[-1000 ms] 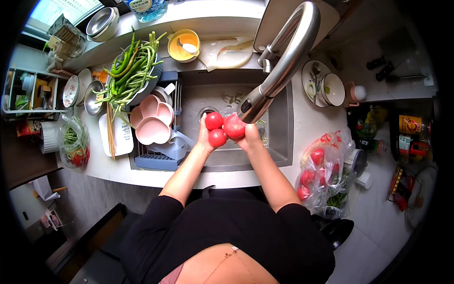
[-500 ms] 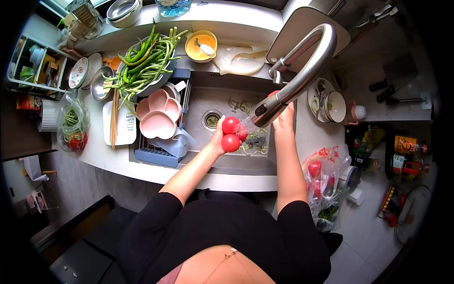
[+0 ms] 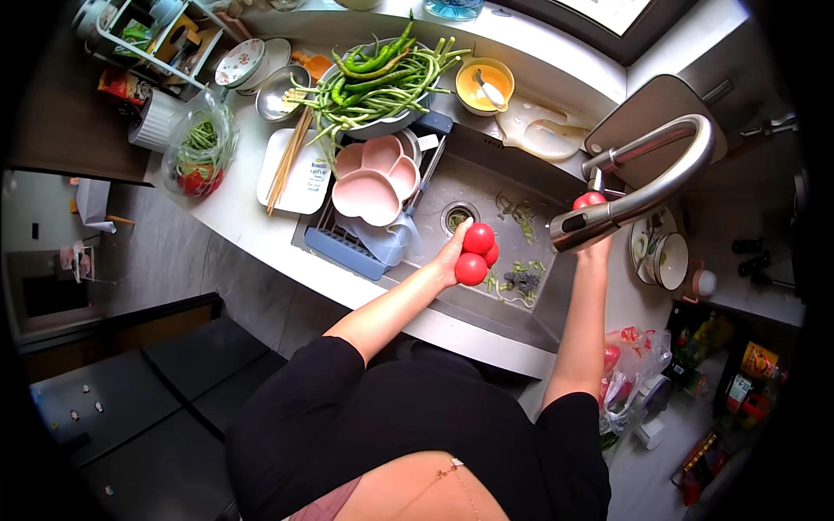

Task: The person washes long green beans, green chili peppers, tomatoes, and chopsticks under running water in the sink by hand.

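Observation:
Over the sink (image 3: pixel 478 300), my left hand (image 3: pixel 448 259) is closed around three red tomatoes (image 3: pixel 472 268), bunched in its palm and fingers. My right hand (image 3: pixel 596 248) is raised at the right side, mostly hidden behind the curved metal faucet (image 3: pixel 638 204). A red tomato (image 3: pixel 589 200) shows just above the spout, at that hand; the fingers themselves are covered. Green scraps (image 3: pixel 521 280) lie on the sink floor near the drain (image 3: pixel 458 216).
Left of the sink, a blue dish rack (image 3: pixel 346 253) holds a pink divided plate (image 3: pixel 369 195). Behind it stands a bowl heaped with green beans and peppers (image 3: pixel 369 95). A yellow bowl (image 3: pixel 483 84) is at the back. Bowls (image 3: pixel 671 260) and a plastic bag (image 3: pixel 638 360) sit at right.
The view has turned, so the sink appears tilted and further right. Water spraying from the faucet onto the tomatoes no longer shows. My right hand has moved up beside the faucet's base.

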